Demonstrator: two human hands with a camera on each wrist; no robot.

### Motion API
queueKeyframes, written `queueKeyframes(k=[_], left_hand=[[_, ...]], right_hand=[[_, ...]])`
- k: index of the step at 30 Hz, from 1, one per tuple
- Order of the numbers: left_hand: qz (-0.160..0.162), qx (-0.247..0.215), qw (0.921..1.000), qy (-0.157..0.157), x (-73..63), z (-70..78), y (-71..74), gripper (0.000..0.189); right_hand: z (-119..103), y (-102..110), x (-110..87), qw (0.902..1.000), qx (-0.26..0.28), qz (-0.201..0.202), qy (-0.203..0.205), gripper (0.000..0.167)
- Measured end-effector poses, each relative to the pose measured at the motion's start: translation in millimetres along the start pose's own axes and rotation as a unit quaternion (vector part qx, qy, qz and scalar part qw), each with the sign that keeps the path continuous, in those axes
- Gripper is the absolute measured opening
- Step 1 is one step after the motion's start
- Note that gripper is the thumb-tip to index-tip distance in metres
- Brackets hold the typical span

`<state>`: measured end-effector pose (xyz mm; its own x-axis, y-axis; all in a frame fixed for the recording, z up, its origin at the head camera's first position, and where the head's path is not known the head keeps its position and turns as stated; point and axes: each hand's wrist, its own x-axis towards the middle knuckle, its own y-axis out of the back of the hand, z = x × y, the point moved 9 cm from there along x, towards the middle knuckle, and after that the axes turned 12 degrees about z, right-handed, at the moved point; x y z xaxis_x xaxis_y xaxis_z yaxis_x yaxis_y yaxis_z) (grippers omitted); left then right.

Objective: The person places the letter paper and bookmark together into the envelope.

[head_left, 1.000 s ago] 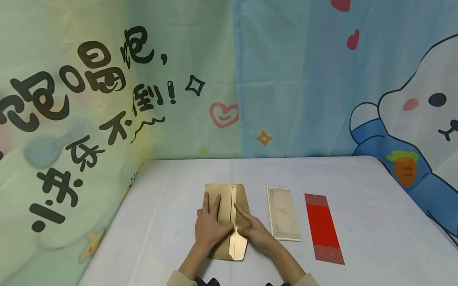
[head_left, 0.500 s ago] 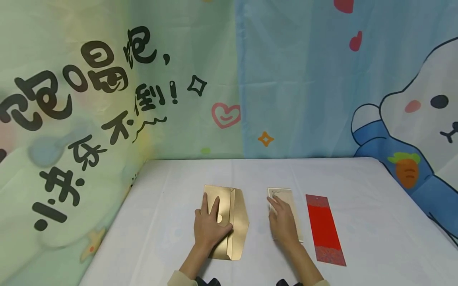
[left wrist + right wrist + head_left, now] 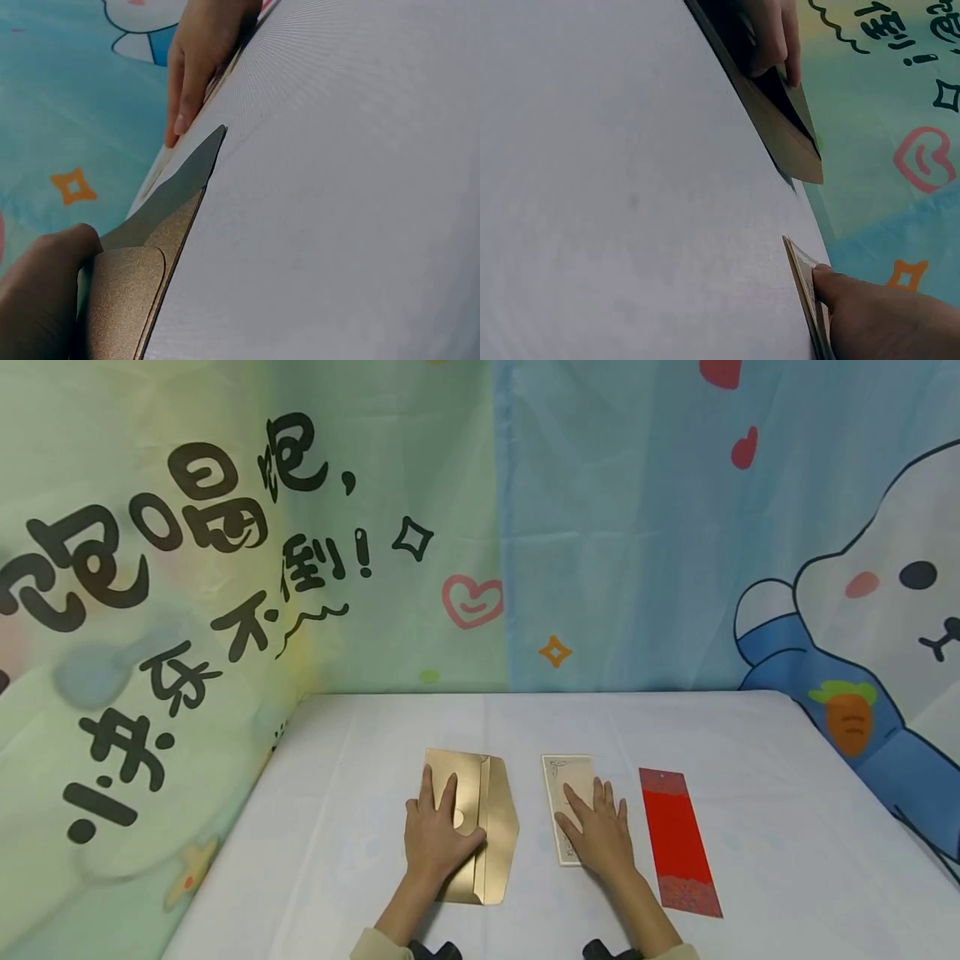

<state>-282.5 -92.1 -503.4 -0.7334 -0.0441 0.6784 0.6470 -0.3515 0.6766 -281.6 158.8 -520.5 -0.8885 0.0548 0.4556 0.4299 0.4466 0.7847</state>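
A gold envelope (image 3: 468,768) lies on the table with its flap (image 3: 501,835) spread out to the right. My left hand (image 3: 438,835) rests on it, fingers straight and thumb at the fold beside the flap. To the right, a cream card (image 3: 566,772) with ornate corner lines sits under my right hand (image 3: 603,835), whose spread fingers press on its right part. The right wrist view shows thin layers at the edge of the card (image 3: 802,277) and the right thumb on top. Part of the card is hidden by that hand.
A red paper strip (image 3: 678,843) with patterned ends lies to the right of the card. White cloth (image 3: 360,760) covers the table. Printed curtains (image 3: 630,527) stand along the back and left sides.
My right hand has left the envelope, whose flap now lies spread further right, and moved onto the cream card. The card has slid left toward the envelope. My left hand has stayed in place.
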Motion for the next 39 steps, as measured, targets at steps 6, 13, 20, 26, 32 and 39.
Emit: queueKeyframes(k=[6, 13, 20, 26, 32, 39], left_hand=[[0.000, 0.001, 1.0000, -0.002, -0.3, 0.6, 0.1, 0.084], [-0.006, 0.004, 1.0000, 0.001, 0.7, -0.2, 0.2, 0.084], [-0.002, 0.005, 1.0000, 0.001, 0.8, -0.7, 0.6, 0.083], [-0.013, 0.005, 0.9999, 0.004, -0.7, -1.0, -1.4, 0.083], [-0.013, 0.006, 0.9999, 0.006, -1.4, -1.1, -0.6, 0.083], [-0.006, 0.006, 1.0000, 0.003, 0.2, -0.8, 0.7, 0.082]], right_hand=[[2.5, -0.8, -1.2, 0.9996, 0.018, 0.011, -0.017, 0.050], [3.0, 4.5, 2.0, 0.9972, 0.057, 0.032, -0.036, 0.047], [2.4, 11.1, 2.8, 0.9915, 0.088, 0.090, -0.034, 0.048], [5.1, 14.6, 5.8, 0.9848, 0.119, 0.112, -0.058, 0.055], [12.1, 13.0, 11.2, 0.9781, 0.153, 0.068, -0.123, 0.056], [16.0, 9.7, 14.0, 0.9606, 0.212, -0.005, -0.180, 0.054]])
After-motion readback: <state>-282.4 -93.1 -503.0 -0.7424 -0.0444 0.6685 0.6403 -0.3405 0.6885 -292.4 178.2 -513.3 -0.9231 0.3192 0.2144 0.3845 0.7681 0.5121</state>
